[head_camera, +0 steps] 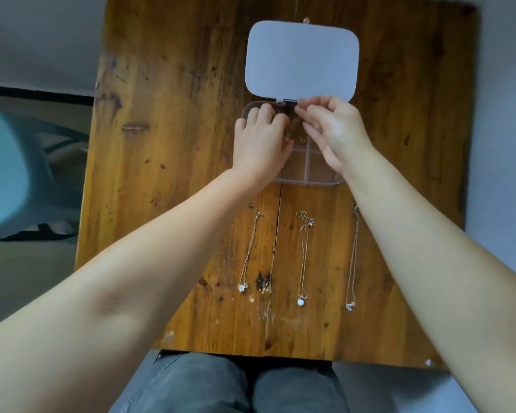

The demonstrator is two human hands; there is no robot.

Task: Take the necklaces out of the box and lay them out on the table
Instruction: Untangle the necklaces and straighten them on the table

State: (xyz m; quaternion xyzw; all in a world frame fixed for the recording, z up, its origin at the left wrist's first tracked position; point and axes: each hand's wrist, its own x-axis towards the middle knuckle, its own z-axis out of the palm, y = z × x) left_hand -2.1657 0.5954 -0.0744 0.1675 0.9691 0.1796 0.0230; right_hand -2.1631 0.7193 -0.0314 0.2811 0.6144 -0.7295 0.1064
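A clear plastic box [307,182] with dividers lies open on the wooden table [173,144], its pale lid [301,61] flipped back. Both hands are inside its far compartments. My left hand [259,138] has its fingers curled down into the box. My right hand [331,126] pinches something thin near the hinge, and a faint gold chain [295,129] hangs between the two hands. Three necklaces lie stretched out side by side in front of the box: a left one with a flower pendant [246,257], a middle one with a round white pendant [303,257] and a right one [353,257].
The near table edge runs just above my knees in grey trousers [245,386]. A pale blue chair [9,174] stands off the table's left side. The floor shows on the left and right of the table.
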